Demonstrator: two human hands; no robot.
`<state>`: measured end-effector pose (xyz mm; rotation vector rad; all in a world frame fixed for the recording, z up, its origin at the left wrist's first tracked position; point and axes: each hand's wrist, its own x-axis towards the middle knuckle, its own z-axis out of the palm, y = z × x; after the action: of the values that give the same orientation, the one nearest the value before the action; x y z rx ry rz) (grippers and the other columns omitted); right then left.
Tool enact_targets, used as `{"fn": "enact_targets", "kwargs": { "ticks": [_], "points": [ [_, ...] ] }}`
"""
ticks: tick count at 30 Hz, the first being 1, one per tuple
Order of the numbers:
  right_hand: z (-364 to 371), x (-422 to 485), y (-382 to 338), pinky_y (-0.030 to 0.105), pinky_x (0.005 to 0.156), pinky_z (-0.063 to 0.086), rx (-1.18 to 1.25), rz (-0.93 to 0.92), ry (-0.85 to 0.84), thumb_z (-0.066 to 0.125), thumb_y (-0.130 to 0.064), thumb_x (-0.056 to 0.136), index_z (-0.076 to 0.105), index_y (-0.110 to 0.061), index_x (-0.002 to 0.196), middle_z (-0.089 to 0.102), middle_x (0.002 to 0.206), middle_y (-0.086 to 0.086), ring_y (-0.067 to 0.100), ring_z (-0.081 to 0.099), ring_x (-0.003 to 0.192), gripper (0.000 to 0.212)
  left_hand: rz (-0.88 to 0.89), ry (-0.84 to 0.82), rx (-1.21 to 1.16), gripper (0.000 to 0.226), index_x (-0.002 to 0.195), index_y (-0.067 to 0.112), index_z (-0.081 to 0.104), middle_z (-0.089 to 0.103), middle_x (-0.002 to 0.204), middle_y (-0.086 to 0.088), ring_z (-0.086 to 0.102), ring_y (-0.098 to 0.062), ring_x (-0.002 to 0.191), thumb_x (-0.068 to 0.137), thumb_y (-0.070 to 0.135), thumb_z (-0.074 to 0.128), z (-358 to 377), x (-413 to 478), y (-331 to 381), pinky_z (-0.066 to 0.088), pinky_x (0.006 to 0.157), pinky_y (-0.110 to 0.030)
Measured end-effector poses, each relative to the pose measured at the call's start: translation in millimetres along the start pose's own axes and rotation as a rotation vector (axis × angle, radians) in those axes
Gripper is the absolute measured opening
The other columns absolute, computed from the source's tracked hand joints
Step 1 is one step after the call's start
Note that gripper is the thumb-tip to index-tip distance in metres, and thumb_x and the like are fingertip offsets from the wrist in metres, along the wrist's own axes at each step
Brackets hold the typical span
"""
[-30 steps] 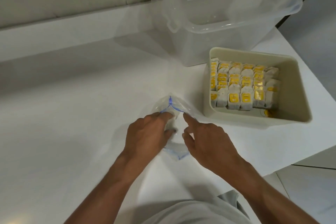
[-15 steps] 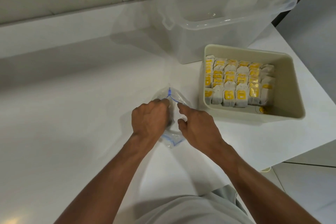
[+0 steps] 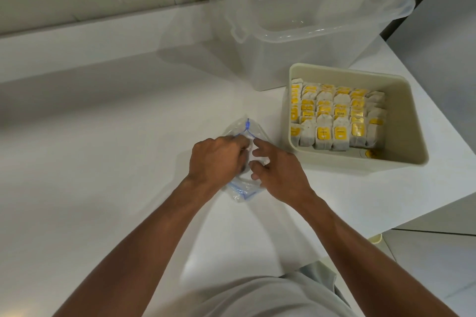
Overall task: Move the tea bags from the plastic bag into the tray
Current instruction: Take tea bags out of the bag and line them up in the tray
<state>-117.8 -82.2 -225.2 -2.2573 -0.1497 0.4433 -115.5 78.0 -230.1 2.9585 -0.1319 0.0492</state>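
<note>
A clear plastic bag (image 3: 239, 128) with a blue zip line lies on the white counter in the middle of the view. My left hand (image 3: 216, 159) grips its left side, fingers curled into the bag's mouth. My right hand (image 3: 278, 170) holds the right side, index finger stretched along the blue edge and thumb pinching the plastic. No tea bag shows inside the bag. To the right stands the cream tray (image 3: 409, 121), packed with rows of white tea bags (image 3: 337, 116) carrying yellow tags.
A large clear storage tub (image 3: 296, 33) stands behind the tray at the back right. The counter's right edge (image 3: 438, 203) drops off just beyond the tray. The left half of the counter (image 3: 90, 162) is bare white surface, with a wall ledge along the back.
Both hands stay on the bag and have closed in on its mouth. The left fingers curl deeper into the plastic and the bag looks more bunched.
</note>
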Motion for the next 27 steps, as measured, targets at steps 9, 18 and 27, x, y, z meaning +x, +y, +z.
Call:
{"fn": "enact_targets", "kwargs": {
  "ticks": [9, 18, 27],
  "points": [
    [-1.7, -2.2, -10.0, 0.031, 0.058, 0.057, 0.474, 0.074, 0.003, 0.068, -0.011, 0.089, 0.06, -0.028, 0.128, 0.068, 0.097, 0.002, 0.015, 0.068, 0.064, 0.043, -0.3, -0.139, -0.615, 0.014, 0.081, 0.034, 0.074, 0.066, 0.066, 0.018, 0.064, -0.008, 0.067, 0.088, 0.041, 0.064, -38.3, 4.4, -11.1, 0.057, 0.069, -0.036],
    [0.3, 3.0, -12.9, 0.044, 0.057, 0.058, 0.253, 0.03, 0.126, 0.067, -0.033, 0.091, 0.067, -0.023, 0.087, 0.063, 0.067, -0.01, 0.01, 0.062, 0.051, 0.011, -0.226, -0.258, -0.647, 0.02, 0.093, 0.032, 0.075, 0.071, 0.079, 0.017, 0.059, 0.002, 0.056, 0.092, 0.021, 0.059, -60.2, 15.6, -24.2, 0.053, 0.068, -0.026],
    [13.0, 1.8, 0.3, 0.045, 0.063, 0.057, 0.162, 0.04, 0.241, 0.058, -0.036, 0.096, 0.053, -0.022, 0.089, 0.071, 0.074, -0.007, 0.008, 0.066, 0.052, 0.016, -0.046, -0.285, 0.081, 0.042, 0.103, 0.036, 0.068, 0.066, 0.089, 0.009, 0.059, -0.018, 0.076, 0.078, 0.068, 0.06, -35.4, -1.0, -16.5, 0.038, 0.063, -0.026]
  ]
}}
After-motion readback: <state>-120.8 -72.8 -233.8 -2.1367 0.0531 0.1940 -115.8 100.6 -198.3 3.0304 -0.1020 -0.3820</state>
